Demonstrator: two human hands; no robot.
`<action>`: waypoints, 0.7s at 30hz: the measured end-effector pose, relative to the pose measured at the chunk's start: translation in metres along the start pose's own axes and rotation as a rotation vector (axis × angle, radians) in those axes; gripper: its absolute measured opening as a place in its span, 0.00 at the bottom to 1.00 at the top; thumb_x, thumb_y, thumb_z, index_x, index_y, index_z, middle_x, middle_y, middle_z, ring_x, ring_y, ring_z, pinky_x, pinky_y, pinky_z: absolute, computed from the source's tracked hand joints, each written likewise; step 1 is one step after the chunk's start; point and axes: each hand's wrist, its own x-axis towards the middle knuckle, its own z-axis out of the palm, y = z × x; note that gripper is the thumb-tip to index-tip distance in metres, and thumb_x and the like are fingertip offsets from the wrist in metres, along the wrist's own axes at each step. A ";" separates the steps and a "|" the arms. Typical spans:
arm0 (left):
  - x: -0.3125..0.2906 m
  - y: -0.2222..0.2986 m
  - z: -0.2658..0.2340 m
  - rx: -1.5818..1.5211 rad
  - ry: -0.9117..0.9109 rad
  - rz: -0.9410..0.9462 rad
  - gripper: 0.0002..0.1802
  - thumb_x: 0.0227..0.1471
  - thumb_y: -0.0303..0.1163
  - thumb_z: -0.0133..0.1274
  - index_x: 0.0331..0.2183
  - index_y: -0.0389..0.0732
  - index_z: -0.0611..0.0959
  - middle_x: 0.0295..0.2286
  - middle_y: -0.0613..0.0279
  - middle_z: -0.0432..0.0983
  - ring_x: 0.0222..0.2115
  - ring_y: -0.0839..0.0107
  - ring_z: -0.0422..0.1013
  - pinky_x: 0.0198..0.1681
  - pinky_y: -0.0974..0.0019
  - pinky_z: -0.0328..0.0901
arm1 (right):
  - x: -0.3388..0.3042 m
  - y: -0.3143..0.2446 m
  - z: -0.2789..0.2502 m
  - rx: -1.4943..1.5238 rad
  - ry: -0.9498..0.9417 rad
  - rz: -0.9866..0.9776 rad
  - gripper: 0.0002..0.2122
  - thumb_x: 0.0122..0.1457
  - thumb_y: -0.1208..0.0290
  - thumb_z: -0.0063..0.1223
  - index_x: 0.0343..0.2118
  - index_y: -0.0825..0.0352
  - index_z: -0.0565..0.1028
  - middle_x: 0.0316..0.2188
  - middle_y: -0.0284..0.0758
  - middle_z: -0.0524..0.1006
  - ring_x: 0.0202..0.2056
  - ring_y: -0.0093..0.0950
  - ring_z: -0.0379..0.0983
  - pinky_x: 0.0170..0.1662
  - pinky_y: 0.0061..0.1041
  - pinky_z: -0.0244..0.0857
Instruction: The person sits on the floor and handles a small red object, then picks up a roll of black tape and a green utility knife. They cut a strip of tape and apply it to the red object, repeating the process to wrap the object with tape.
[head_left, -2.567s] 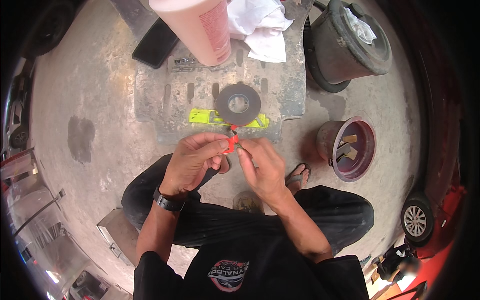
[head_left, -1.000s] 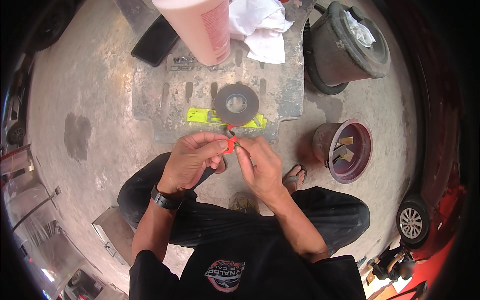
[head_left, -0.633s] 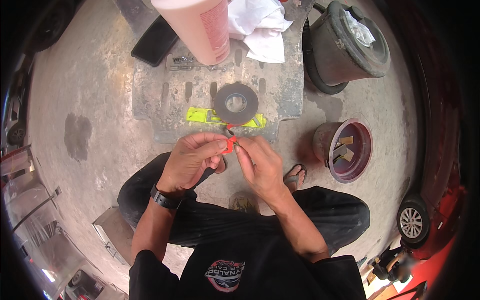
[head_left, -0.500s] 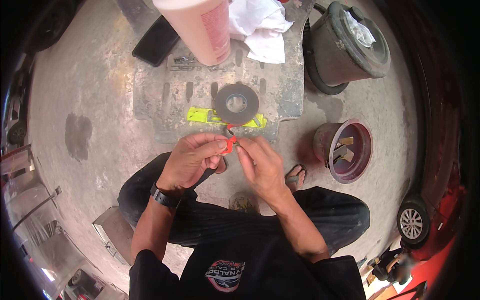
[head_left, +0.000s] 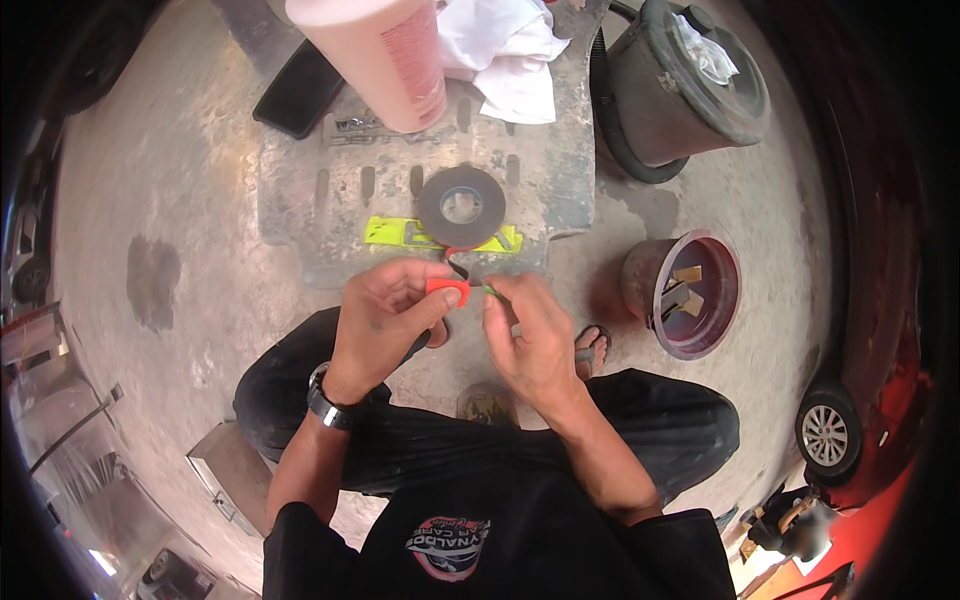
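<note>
My left hand (head_left: 385, 320) pinches a small orange plastic connector (head_left: 448, 291) between thumb and fingers, just above my knees. My right hand (head_left: 530, 335) closes its fingertips on a thin green wire (head_left: 490, 291) at the connector's side. A dark cable (head_left: 458, 266) curls up from the connector toward the black roll of tape (head_left: 461, 206), which lies near the front edge of the grey metal plate (head_left: 320, 200), partly over a yellow-green strip (head_left: 395, 233).
</note>
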 end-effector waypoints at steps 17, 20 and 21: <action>-0.014 -0.002 0.015 0.379 0.175 0.300 0.03 0.55 0.19 0.63 0.32 0.32 0.83 0.27 0.65 0.79 0.24 0.82 0.77 0.27 0.77 0.69 | -0.008 -0.013 0.004 -0.268 -0.023 -0.135 0.17 0.51 0.77 0.64 0.45 0.69 0.77 0.34 0.37 0.75 0.24 0.36 0.77 0.26 0.33 0.71; -0.015 -0.004 0.015 0.420 0.181 0.324 0.03 0.54 0.18 0.63 0.33 0.32 0.84 0.29 0.65 0.80 0.26 0.83 0.76 0.30 0.77 0.69 | -0.007 -0.014 0.005 -0.306 -0.034 -0.147 0.17 0.51 0.77 0.63 0.45 0.71 0.77 0.34 0.38 0.75 0.25 0.35 0.78 0.26 0.33 0.71; -0.016 -0.003 0.015 0.425 0.181 0.310 0.04 0.54 0.18 0.63 0.33 0.32 0.84 0.31 0.65 0.80 0.28 0.84 0.75 0.32 0.78 0.69 | -0.007 -0.014 0.004 -0.326 -0.038 -0.152 0.17 0.51 0.77 0.63 0.45 0.71 0.76 0.34 0.38 0.75 0.26 0.35 0.78 0.26 0.33 0.71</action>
